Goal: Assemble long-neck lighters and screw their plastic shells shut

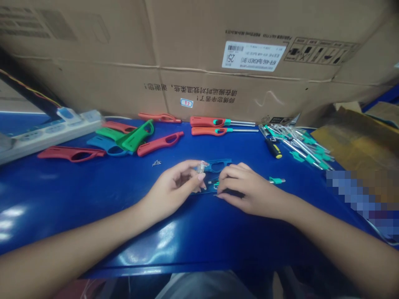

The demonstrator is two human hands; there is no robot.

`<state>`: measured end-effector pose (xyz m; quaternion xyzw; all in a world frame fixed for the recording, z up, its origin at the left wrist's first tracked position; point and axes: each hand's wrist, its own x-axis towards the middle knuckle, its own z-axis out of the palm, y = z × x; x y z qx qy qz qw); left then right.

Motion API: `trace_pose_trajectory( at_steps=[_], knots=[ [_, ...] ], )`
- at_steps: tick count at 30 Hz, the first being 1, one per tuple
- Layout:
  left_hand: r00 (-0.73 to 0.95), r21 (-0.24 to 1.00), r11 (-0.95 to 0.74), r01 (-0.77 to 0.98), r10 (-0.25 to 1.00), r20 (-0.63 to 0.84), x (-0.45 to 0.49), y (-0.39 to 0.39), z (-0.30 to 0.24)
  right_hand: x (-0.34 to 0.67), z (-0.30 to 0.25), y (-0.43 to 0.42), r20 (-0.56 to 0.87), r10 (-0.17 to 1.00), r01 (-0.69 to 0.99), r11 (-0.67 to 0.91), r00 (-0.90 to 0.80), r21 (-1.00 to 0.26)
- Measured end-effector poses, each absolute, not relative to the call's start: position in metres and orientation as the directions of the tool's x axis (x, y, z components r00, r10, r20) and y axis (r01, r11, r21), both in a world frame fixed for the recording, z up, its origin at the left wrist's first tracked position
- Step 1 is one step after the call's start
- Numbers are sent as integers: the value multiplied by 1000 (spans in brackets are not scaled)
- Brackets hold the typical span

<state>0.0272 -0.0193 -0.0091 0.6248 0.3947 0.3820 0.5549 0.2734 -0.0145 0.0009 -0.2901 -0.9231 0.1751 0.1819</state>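
My left hand point(176, 182) pinches a small clear plastic part with a metal top point(201, 167) between thumb and index finger. My right hand point(246, 187) is bent over a green-and-metal lighter rod point(277, 180); its fingers press at the rod's left end, and the palm hides the middle. Under both hands lies a blue lighter shell half point(207, 191), mostly covered. Just behind the fingertips is another blue shell half point(220, 166) with an oval trigger opening, lying on the table.
Red, green and blue lighter shells point(134, 139) lie at the back left, near a white power strip point(52, 131) and several small screws point(156, 163). Two red lighters point(207, 121), a screwdriver point(273, 147) and a pile of green-and-metal rods point(302, 145) lie before a cardboard box point(193, 50).
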Motion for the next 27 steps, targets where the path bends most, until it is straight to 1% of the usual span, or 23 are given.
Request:
trace_pose_trajectory(
  at_steps=[4, 9, 13, 16, 19, 22, 25, 27],
  knots=[
    [404, 994, -70, 82, 914, 31, 27, -20, -10, 274, 2, -14, 212, 655, 439, 678, -726, -590],
    [401, 995, -63, 75, 916, 28, 27, -22, -10, 276, 2, -13, 207, 720, 477, 618, -662, -625],
    [417, 993, -84, 88, 908, 40, 27, -24, -10, 277, 1, -12, 157, 765, 480, 535, -625, -695],
    [437, 987, -119, 103, 897, 62, 27, -24, -9, 277, -1, -10, 88, 797, 458, 430, -598, -778],
    [481, 984, -153, 95, 872, 89, 26, -23, -9, 275, -3, -9, -6, 819, 420, 288, -574, -861],
    [519, 978, -184, 101, 848, 106, 26, -23, -10, 274, -4, -9, -93, 821, 367, 148, -563, -918],
    [537, 975, -194, 111, 837, 105, 24, -23, -10, 272, -5, -10, -137, 812, 280, 34, -568, -959],
    [548, 972, -196, 127, 831, 96, 24, -23, -9, 271, -5, -11, -141, 815, 230, -10, -562, -973]
  ],
)
